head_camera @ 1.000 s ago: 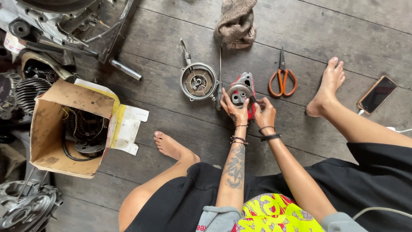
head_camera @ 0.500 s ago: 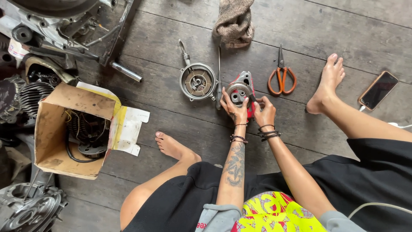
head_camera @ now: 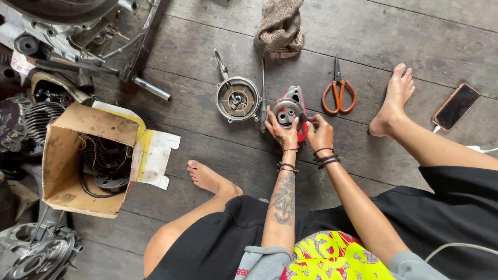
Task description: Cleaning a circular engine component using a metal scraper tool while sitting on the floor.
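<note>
Orange-handled scissors [head_camera: 339, 93] lie at 1 o'clock on the wood floor [head_camera: 207, 135], w/ a phone [head_camera: 455, 107] further right at 2. Brownish rag [head_camera: 280, 28] at 12. Round metal drum part [head_camera: 237, 98] sits just above centre. Open cardboard box [head_camera: 78, 158] w/ wires at 9; engine parts [head_camera: 62, 31] at 10-11, another casing [head_camera: 36, 254] at 8.

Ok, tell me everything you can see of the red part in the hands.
The red part is a small housing with a grey metal round fitting on its upper face, a dark hole at the centre. It looks like painted metal or plastic; which, I cannot tell. It sits low over the dark wooden floor, right of the round metal hub. The left hand grips its near left edge, the right hand its right side.
</note>
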